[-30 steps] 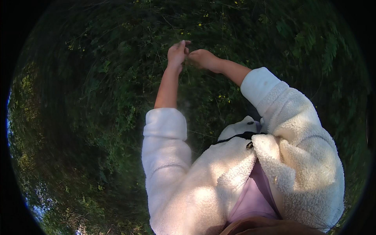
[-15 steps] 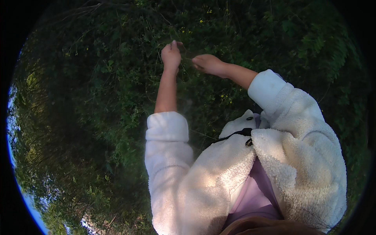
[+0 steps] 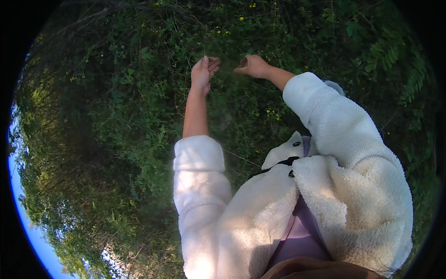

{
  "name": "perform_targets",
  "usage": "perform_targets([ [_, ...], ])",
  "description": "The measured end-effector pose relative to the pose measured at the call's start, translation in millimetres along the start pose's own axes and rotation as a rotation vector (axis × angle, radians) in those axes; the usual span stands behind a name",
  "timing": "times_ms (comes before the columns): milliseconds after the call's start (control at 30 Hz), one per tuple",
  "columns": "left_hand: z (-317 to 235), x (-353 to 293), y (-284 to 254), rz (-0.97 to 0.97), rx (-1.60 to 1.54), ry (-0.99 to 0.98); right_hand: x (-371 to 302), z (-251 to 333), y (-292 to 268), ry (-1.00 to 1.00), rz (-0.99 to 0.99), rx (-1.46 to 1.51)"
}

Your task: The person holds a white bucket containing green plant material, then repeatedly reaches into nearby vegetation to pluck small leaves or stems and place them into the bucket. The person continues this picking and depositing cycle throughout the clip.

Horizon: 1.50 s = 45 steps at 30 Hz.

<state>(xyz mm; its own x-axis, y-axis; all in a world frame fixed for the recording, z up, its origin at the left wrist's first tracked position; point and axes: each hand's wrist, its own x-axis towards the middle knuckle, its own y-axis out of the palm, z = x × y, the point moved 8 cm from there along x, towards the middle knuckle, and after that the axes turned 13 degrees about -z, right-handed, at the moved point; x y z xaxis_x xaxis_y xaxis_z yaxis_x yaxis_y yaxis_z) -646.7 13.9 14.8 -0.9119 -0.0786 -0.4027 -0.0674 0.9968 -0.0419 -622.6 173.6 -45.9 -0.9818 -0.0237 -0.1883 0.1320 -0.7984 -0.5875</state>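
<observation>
Hands point(image 3: 201, 75) apart over green plants point(image 3: 153, 109), yellow flowers point(image 3: 241, 18).

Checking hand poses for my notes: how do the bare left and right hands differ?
The bare left hand points its fingers toward the picture's right; the bare right hand points leftward. The left forearm runs nearly straight up the picture; the right forearm slants in from the right. Both are over leafy green plants, with folded white fleece cuffs.

Any contents of L hand point(image 3: 201, 75) & R hand point(image 3: 256, 66) too small for ID; coat point(image 3: 371, 200) cut off, btm edge
</observation>
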Motion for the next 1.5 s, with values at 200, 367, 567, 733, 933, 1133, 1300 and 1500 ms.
perform_targets([
  [200,3,-4,8,-0.008,0.099,0.016,6,20,13,-0.168,-0.037,-0.046],
  [367,-13,-39,16,0.185,0.245,-0.041,-33,53,-6,-0.127,0.166,0.539],
  [567,-67,-83,-14,0.215,-0.087,-0.130,-79,81,-55,0.101,0.311,1.019],
  [733,-70,-92,-11,0.248,-0.197,-0.228,-89,99,-77,0.081,0.190,0.963],
  [933,-60,-88,-15,0.162,-0.151,-0.241,-89,143,-91,-0.339,-0.102,0.121],
  [1133,-57,-89,-18,0.183,-0.209,-0.276,-100,180,-80,-0.629,-0.298,-0.258],
  [1300,-54,-95,-49,0.216,-0.424,-0.311,-132,171,-41,-0.628,-0.145,0.081],
  [1500,-41,-72,-140,-0.151,0.054,-0.123,-88,93,2,0.265,0.398,0.815],
])
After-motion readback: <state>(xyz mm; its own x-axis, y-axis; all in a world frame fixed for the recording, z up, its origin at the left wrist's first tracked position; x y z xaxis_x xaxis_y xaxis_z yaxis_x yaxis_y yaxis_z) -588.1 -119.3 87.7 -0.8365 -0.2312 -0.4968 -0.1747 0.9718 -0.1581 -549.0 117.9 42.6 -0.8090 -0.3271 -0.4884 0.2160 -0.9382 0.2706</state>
